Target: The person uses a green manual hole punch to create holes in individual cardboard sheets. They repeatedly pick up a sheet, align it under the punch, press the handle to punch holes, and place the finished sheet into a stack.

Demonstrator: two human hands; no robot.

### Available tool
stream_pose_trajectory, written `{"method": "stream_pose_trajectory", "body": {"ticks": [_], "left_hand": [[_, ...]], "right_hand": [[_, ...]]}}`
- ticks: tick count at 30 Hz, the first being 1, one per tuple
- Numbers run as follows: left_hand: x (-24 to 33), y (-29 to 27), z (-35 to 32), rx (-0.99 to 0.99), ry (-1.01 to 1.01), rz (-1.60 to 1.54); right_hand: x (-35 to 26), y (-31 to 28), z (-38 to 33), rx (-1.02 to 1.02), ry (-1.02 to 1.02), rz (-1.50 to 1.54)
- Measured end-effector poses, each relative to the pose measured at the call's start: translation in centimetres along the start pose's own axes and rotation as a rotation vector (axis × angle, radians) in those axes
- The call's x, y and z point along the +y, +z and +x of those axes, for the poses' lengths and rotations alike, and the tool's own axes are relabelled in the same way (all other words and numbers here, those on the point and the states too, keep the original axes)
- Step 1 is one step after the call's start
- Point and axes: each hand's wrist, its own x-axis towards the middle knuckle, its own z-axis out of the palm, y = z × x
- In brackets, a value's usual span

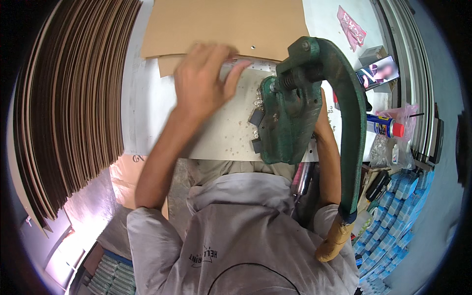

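Observation:
My left hand (202, 76), slightly blurred, is over the near edge of a brown cardboard sheet (223, 27), thumb apart from the fingers and nothing seen in them. A small metal eyelet (253, 47) sits near that edge. To the right stands a green hand press (290, 123) with a long curved lever (353, 123) and a tan-wrapped grip (335, 241). My right forearm (328, 147) passes under the lever; the press hides the right hand's fingers. Loose metal eyelets (259, 101) and dark blocks (256, 117) lie along the press's left side.
A tall row of brown boards (73, 98) fills the left side of the white table (147, 108). At the right are a phone (381, 73) showing a picture, a spray can (386, 126) with a red cap, a pink wrapper (351, 28) and blue-wrapped bundles (388, 211).

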Motion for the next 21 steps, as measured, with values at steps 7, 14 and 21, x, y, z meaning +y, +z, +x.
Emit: {"method": "stream_pose_trajectory", "body": {"ticks": [7, 14, 21], "left_hand": [[-7.1, 1.3, 4.1, -0.226, 0.254, -0.011], [-3.7, 2.6, 2.1, -0.271, 0.233, -0.054], [0.5, 2.3, 0.7, -0.444, 0.131, 0.126]], "right_hand": [[-0.4, -0.8, 0.1, 0.051, 0.097, 0.076], [-0.1, 0.0, 1.5, 0.178, 0.199, 0.411], [-0.7, 0.3, 1.4, 0.207, 0.243, 0.505]]}}
